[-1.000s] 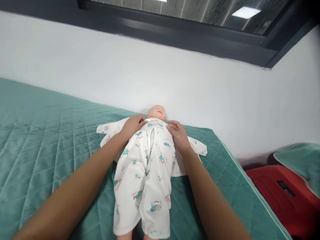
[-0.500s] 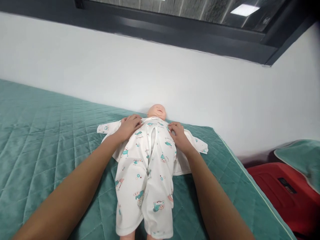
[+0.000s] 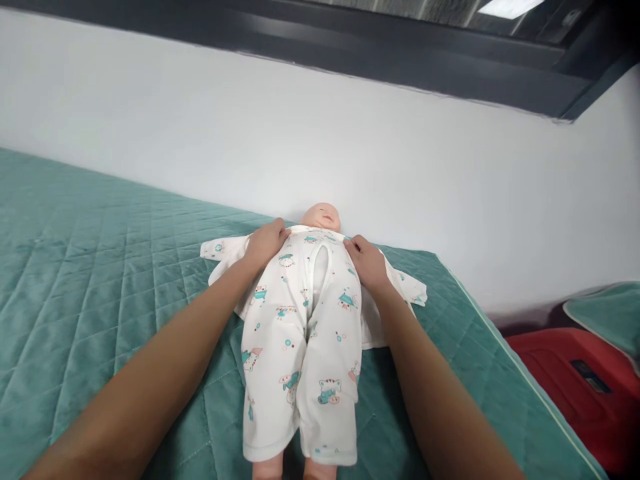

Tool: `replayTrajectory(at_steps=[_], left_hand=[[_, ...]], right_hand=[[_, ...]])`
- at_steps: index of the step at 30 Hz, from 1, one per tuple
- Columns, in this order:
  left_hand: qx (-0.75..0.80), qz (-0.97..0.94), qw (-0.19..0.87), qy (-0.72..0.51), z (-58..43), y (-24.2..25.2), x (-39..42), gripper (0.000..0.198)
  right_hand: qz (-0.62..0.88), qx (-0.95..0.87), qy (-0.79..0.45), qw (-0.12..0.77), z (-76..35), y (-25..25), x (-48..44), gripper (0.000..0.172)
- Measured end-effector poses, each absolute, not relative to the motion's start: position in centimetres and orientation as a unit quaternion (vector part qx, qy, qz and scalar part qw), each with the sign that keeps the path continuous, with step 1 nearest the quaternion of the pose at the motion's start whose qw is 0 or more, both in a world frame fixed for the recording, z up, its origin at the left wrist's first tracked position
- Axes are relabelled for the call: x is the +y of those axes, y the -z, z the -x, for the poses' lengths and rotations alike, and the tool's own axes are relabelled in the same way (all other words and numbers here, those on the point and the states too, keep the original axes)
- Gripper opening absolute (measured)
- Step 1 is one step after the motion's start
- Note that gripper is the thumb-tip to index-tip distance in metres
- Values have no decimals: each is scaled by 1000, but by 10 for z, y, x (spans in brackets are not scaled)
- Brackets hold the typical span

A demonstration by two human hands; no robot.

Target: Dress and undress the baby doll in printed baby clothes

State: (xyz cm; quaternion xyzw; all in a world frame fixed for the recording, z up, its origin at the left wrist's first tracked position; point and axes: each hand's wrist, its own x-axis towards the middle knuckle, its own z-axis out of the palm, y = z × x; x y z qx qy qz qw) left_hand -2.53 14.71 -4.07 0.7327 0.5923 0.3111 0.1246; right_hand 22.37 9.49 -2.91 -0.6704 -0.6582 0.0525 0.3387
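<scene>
Head view: green quilted cover (image 3: 125,267) against white wall (image 3: 320,133), dark window frame (image 3: 320,41) above; hands (image 3: 269,243) gripping printed trousers (image 3: 327,347).

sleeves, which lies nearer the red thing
The sleeve beside the right hand; the other sleeve lies beside the left hand, across the doll from the red thing.

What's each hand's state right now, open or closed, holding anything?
Left hand: closed, gripping one side of the printed trousers near the waist.
Right hand: closed, gripping the trousers' other side near the waist.
</scene>
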Motion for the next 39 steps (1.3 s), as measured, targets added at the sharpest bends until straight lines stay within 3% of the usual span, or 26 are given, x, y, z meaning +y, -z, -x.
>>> replayTrajectory(at_steps=[7,17,23,28,33,39], left_hand=[[492,-783,151,-351,29,41,135,34],[450,-841,129,-271,38,42,126,43],[482,-844,42,-231,48,55,119,51],[503,-826,-26,-253,58,71,95,48],[509,-812,-32,-284,68,73,55,48],[485,-753,29,-444,71,67,-1,32]], right_hand=[[607,-656,-116,434,-221,37,86,22],[536,-682,-180,464,-222,42,74,33],[511,-629,-198,552,-197,30,27,30],[513,-699,-149,476,-160,13,-19,16],[574,-722,-68,380,-132,11,-45,17],[571,-723,-57,385,-133,16,-49,17]])
